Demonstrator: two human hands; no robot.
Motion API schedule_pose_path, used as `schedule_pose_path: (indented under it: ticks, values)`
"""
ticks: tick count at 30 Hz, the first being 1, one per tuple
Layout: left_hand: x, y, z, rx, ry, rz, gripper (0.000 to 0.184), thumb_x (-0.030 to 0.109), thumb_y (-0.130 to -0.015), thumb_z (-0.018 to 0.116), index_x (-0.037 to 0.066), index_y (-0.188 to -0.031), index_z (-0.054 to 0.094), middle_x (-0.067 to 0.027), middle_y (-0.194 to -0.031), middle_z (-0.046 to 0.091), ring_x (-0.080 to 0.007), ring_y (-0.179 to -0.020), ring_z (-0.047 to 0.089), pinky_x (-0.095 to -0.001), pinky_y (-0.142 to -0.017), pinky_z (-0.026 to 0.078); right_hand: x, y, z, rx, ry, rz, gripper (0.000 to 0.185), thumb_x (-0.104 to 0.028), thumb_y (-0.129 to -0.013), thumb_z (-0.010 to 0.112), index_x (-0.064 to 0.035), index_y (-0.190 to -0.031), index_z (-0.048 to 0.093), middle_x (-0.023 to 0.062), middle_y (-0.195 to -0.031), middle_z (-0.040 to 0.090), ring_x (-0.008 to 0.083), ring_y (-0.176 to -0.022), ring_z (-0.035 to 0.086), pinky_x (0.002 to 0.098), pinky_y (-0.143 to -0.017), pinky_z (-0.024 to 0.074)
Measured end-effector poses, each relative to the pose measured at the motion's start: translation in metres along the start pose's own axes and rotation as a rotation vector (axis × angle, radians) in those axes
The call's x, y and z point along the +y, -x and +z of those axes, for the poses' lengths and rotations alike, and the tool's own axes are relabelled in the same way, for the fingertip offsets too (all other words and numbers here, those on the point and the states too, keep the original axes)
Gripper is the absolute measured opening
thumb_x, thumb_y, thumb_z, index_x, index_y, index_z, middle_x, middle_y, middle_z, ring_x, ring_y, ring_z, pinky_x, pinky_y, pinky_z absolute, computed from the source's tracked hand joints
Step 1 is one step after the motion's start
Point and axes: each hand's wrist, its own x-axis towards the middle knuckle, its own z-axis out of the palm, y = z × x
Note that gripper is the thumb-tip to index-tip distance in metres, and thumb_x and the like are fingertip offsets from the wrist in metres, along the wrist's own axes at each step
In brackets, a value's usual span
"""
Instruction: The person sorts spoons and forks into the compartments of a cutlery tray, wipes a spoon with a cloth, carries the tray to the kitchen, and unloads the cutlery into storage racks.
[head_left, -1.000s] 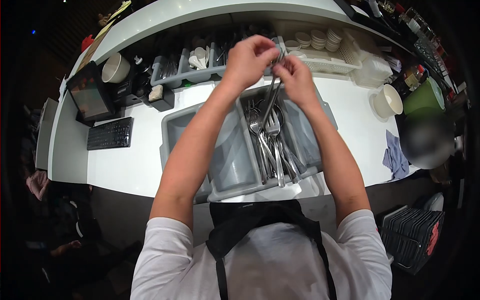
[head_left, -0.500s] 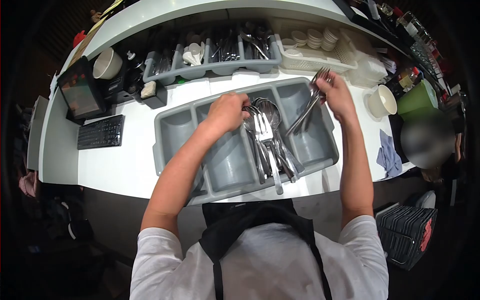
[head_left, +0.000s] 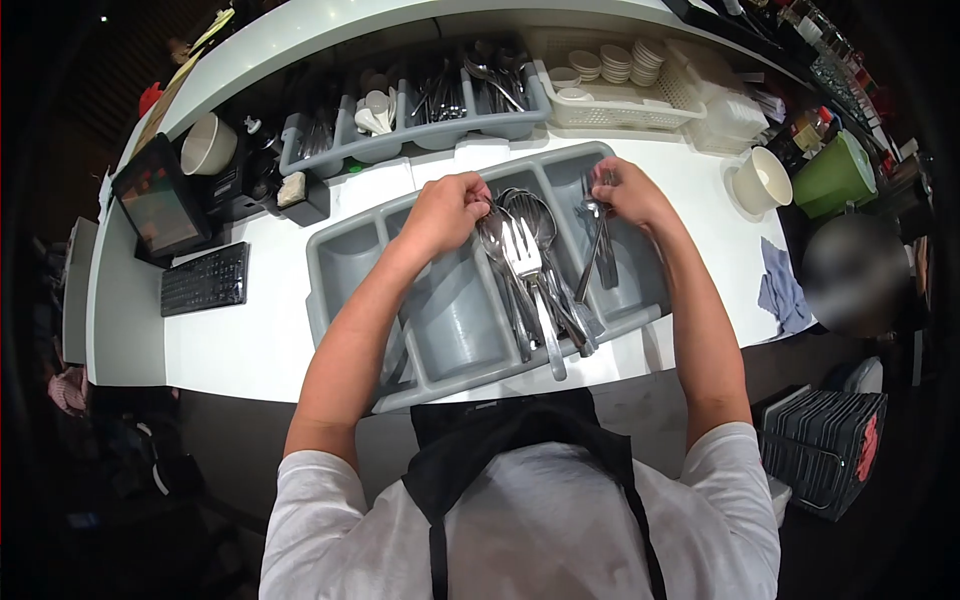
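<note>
A grey cutlery tray [head_left: 360, 232] lies aslant before me, divided into long compartments. Spoons and forks form a heap [head_left: 540, 270] over one compartment right of the middle, a broad serving fork [head_left: 522, 250] on top. My left hand [head_left: 448, 212] is closed at the heap's upper left edge, its fingertips on the cutlery there; exactly which piece is hidden. Over the rightmost compartment, my right hand [head_left: 628, 192] is closed round the upper ends of several forks [head_left: 597, 235], their handles pointing down into that compartment.
Behind stands another grey cutlery tray [head_left: 430, 132] with sorted cutlery and white spoons. Beside it is a cream basket [head_left: 625, 115] with small stacked dishes. A keyboard [head_left: 205, 278] and screen [head_left: 160, 195] stand left; a white tub [head_left: 762, 182] and blue cloth [head_left: 783, 288] lie right.
My right hand has moved left and lowered the forks into the rightmost compartment. My left hand has shifted only slightly at the heap.
</note>
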Motion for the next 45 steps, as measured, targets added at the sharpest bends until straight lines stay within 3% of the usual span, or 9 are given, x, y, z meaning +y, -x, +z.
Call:
schedule_pose_path:
  ticks: [10, 13, 16, 19, 26, 29, 32, 38, 45]
  values:
    - [0.008, -0.017, -0.038, 0.168, 0.517, 0.112, 0.008, 0.006, -0.094, 0.061, 0.001, -0.098, 0.064, -0.0003, -0.08, 0.061, -0.0083, -0.071, 0.059, -0.0246, -0.067, 0.051, 0.005, -0.013, 0.036, 0.007, 0.906, -0.134, 0.048, -0.014, -0.082, 0.069, -0.0017, -0.126, 0.056, 0.0226, -0.111, 0.066, 0.0385, -0.107, 0.062, 0.0425, -0.09, 0.0495]
    - [0.04, -0.021, -0.054, 0.357, 0.345, 0.19, 0.01, 0.007, -0.093, 0.062, 0.0, -0.099, 0.066, -0.0029, -0.082, 0.066, -0.0087, -0.073, 0.062, -0.0248, -0.066, 0.052, -0.036, 0.0, 0.035, 0.246, 0.436, -0.347, 0.045, -0.019, -0.088, 0.066, -0.002, -0.128, 0.057, 0.0198, -0.108, 0.069, 0.0313, -0.104, 0.066, 0.0395, -0.089, 0.0503]
    - [0.07, -0.033, -0.046, 0.447, 0.307, 0.302, 0.015, 0.009, -0.091, 0.065, 0.0, -0.102, 0.067, -0.0062, -0.087, 0.071, -0.0093, -0.076, 0.065, -0.0237, -0.066, 0.053, -0.089, 0.024, 0.056, -0.021, -0.084, -0.559, 0.03, -0.016, -0.095, 0.06, -0.0005, -0.121, 0.058, 0.0106, -0.093, 0.069, 0.0168, -0.086, 0.066, 0.0285, -0.078, 0.0523]
    - [0.087, -0.033, -0.032, 0.39, 0.586, 0.359, 0.021, 0.013, -0.088, 0.07, 0.001, -0.105, 0.066, -0.0077, -0.087, 0.071, -0.0125, -0.077, 0.066, -0.0267, -0.069, 0.054, -0.104, 0.033, 0.059, 0.157, -0.123, -0.461, 0.024, -0.021, -0.093, 0.062, 0.0019, -0.099, 0.061, 0.0086, -0.082, 0.069, 0.0115, -0.071, 0.065, 0.0278, -0.065, 0.0525]
    - [0.009, 0.007, 0.012, 0.028, -0.378, 0.133, 0.028, 0.015, -0.076, 0.079, 0.001, -0.096, 0.065, -0.0183, -0.089, 0.069, -0.0359, -0.09, 0.067, -0.0436, -0.079, 0.052, 0.032, 0.013, 0.034, 0.134, 0.018, 0.077, 0.024, -0.02, -0.095, 0.054, 0.0006, -0.086, 0.063, 0.0101, -0.072, 0.067, 0.023, -0.06, 0.065, 0.0385, -0.058, 0.052]
    - [0.003, 0.005, 0.017, 0.08, -0.332, 0.09, 0.026, 0.014, -0.075, 0.079, 0.002, -0.094, 0.065, -0.0172, -0.084, 0.069, -0.034, -0.084, 0.067, -0.0417, -0.076, 0.052, 0.037, 0.03, 0.054, 0.158, 0.645, -0.016, 0.034, -0.026, -0.094, 0.056, 0.0049, -0.089, 0.068, 0.0272, -0.091, 0.068, 0.0437, -0.084, 0.066, 0.0493, -0.08, 0.0506]
    - [-0.002, 0.0, 0.004, 0.075, -0.158, 0.05, 0.025, 0.013, -0.076, 0.079, 0.002, -0.091, 0.063, -0.0162, -0.081, 0.069, -0.0327, -0.079, 0.068, -0.0396, -0.072, 0.051, -0.007, 0.046, 0.057, 0.162, 0.8, 0.106, 0.03, -0.026, -0.091, 0.062, 0.0032, -0.091, 0.068, 0.0243, -0.092, 0.068, 0.0411, -0.085, 0.065, 0.0494, -0.081, 0.0499]
    - [-0.017, -0.017, -0.006, 0.124, 0.328, -0.044, 0.009, 0.013, -0.09, 0.068, 0.005, -0.092, 0.064, 0.0011, -0.073, 0.063, -0.0061, -0.067, 0.056, -0.0255, -0.063, 0.047, -0.039, 0.007, 0.087, 0.231, 0.516, -0.628, 0.021, -0.017, -0.084, 0.071, -0.0015, -0.097, 0.066, 0.0178, -0.085, 0.067, 0.0369, -0.078, 0.064, 0.0434, -0.072, 0.05]
    - [-0.017, -0.024, -0.001, 0.266, 0.625, -0.052, 0.014, 0.014, -0.093, 0.063, 0.0, -0.094, 0.066, -0.0001, -0.071, 0.062, -0.0063, -0.062, 0.054, -0.0239, -0.056, 0.045, -0.068, -0.022, 0.092, -0.048, 0.403, -0.471, 0.023, -0.006, -0.078, 0.074, -0.002, -0.098, 0.063, 0.0102, -0.079, 0.065, 0.0207, -0.074, 0.062, 0.0336, -0.07, 0.0491]
